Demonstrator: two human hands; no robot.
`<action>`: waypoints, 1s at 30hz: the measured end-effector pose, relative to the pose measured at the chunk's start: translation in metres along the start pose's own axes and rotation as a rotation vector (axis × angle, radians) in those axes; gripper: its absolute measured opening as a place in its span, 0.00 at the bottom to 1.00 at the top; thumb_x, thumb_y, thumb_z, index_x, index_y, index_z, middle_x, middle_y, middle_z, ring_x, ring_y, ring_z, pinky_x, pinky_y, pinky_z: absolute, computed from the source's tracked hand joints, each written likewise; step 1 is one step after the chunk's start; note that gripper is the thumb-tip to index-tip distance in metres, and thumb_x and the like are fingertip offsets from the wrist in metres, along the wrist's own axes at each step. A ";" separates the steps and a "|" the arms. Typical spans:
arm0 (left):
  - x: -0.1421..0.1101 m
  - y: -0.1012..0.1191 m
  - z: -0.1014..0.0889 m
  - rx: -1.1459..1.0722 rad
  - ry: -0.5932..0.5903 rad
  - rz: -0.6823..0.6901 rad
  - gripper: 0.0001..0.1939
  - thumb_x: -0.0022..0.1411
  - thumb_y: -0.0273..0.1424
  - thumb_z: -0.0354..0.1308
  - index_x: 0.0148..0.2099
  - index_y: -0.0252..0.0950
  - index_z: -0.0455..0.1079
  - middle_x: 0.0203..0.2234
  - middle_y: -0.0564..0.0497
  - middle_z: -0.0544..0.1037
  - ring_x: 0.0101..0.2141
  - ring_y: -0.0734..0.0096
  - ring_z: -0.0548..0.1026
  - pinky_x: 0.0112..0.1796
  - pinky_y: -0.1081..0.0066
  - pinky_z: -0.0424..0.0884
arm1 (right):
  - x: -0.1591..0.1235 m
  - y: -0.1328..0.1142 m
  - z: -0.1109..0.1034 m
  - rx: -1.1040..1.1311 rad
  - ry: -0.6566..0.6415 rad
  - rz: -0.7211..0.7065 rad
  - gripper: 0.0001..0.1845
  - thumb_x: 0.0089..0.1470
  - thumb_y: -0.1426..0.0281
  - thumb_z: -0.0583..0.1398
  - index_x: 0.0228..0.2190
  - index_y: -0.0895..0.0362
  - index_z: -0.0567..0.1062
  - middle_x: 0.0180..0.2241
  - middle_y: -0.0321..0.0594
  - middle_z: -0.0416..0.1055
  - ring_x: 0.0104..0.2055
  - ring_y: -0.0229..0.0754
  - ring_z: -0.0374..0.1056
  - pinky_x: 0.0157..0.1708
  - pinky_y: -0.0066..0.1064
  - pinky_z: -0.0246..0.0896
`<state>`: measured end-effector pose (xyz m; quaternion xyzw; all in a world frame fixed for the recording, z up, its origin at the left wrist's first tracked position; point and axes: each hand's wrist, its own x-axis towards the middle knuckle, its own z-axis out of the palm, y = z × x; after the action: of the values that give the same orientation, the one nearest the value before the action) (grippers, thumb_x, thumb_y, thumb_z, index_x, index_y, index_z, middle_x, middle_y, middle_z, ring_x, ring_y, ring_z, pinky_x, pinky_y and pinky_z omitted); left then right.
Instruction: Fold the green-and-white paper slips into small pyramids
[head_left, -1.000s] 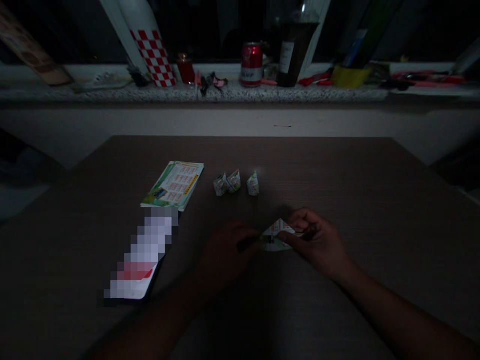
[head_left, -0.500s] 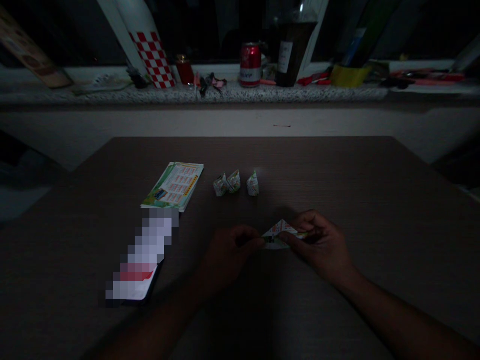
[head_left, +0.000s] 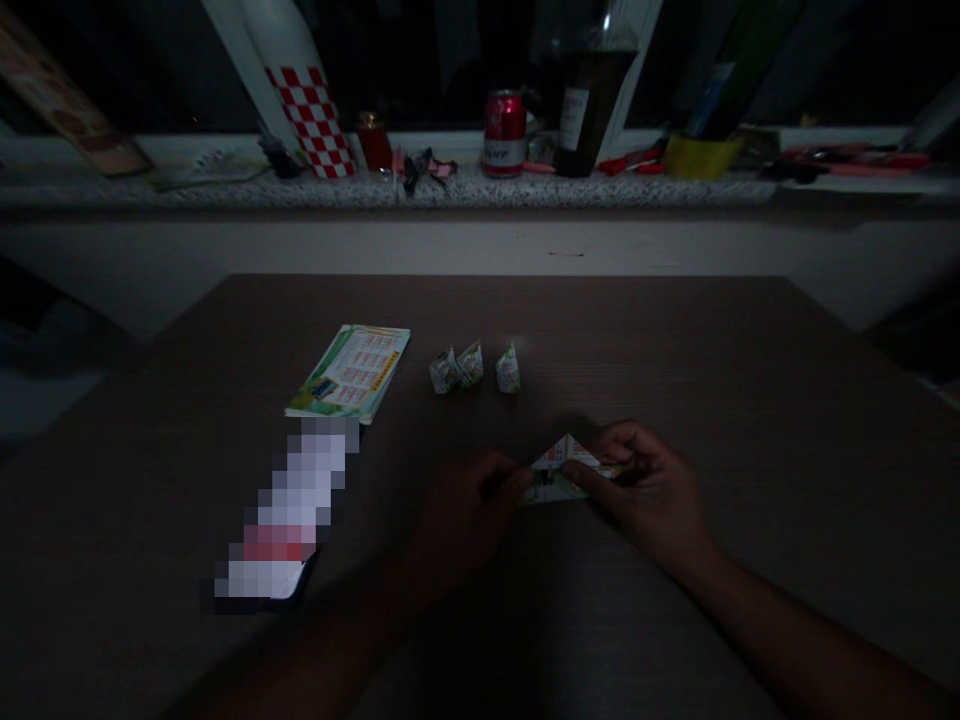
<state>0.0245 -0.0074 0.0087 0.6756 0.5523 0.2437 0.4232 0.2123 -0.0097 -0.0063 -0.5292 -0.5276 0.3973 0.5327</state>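
Between my hands is a folded piece of printed paper [head_left: 559, 484] with a pointed top, held just above the table. My left hand [head_left: 476, 505] pinches its left end between thumb and fingers. On the other side, my right hand [head_left: 649, 490] grips the right part, thumb across the front face and fingers behind. Beyond the hands stand three small folded paper pieces [head_left: 508, 370], two of them [head_left: 456, 368] side by side, the third slightly apart to the right. A stack of printed calendar sheets [head_left: 352, 375] lies to their left.
A phone [head_left: 289, 515] with a blurred lit screen lies left of my hands on the brown table [head_left: 637, 340]. Along the granite windowsill [head_left: 450, 195] behind are a red can [head_left: 504, 135], a dark bottle [head_left: 589, 115], a checkered bottle [head_left: 311, 120] and a yellow container [head_left: 701, 155].
The lower edge of the folded paper now reaches a little further down and shows more of its front. My left thumb has shifted slightly; both hands keep their hold.
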 end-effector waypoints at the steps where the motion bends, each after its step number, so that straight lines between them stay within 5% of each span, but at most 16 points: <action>1: -0.001 0.000 0.000 0.041 0.006 0.034 0.16 0.65 0.41 0.49 0.33 0.36 0.71 0.23 0.55 0.73 0.25 0.73 0.69 0.25 0.75 0.61 | 0.000 0.000 0.000 0.019 -0.007 0.009 0.15 0.42 0.66 0.69 0.24 0.54 0.67 0.20 0.31 0.71 0.21 0.36 0.68 0.20 0.25 0.64; 9: 0.000 0.001 -0.003 0.200 -0.019 0.212 0.17 0.66 0.36 0.47 0.28 0.35 0.67 0.20 0.56 0.68 0.23 0.76 0.67 0.26 0.75 0.58 | -0.001 -0.004 0.001 0.110 -0.043 0.064 0.15 0.41 0.66 0.69 0.25 0.54 0.67 0.20 0.33 0.74 0.20 0.36 0.69 0.20 0.26 0.66; 13: 0.001 0.002 -0.006 0.174 -0.025 0.156 0.19 0.65 0.40 0.48 0.28 0.35 0.70 0.19 0.56 0.70 0.22 0.75 0.67 0.25 0.75 0.58 | 0.001 -0.002 -0.001 0.126 -0.066 0.092 0.15 0.42 0.67 0.69 0.25 0.55 0.67 0.21 0.34 0.75 0.21 0.36 0.70 0.21 0.25 0.66; 21: -0.001 0.000 0.000 -0.068 -0.107 0.098 0.17 0.56 0.38 0.62 0.48 0.39 0.72 0.39 0.53 0.80 0.38 0.67 0.77 0.38 0.72 0.69 | -0.003 0.005 0.000 0.148 -0.192 0.106 0.13 0.44 0.68 0.68 0.30 0.55 0.70 0.26 0.37 0.78 0.27 0.39 0.74 0.27 0.27 0.69; 30: 0.001 -0.003 0.013 -0.329 -0.127 -0.001 0.17 0.53 0.31 0.65 0.46 0.37 0.72 0.39 0.52 0.81 0.39 0.66 0.78 0.40 0.72 0.70 | -0.007 0.004 0.003 0.102 -0.224 0.031 0.12 0.43 0.73 0.68 0.31 0.54 0.72 0.27 0.35 0.77 0.29 0.39 0.74 0.27 0.25 0.69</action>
<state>0.0332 -0.0101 -0.0008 0.6111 0.4775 0.2873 0.5622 0.2087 -0.0151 -0.0118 -0.4618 -0.5546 0.4885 0.4904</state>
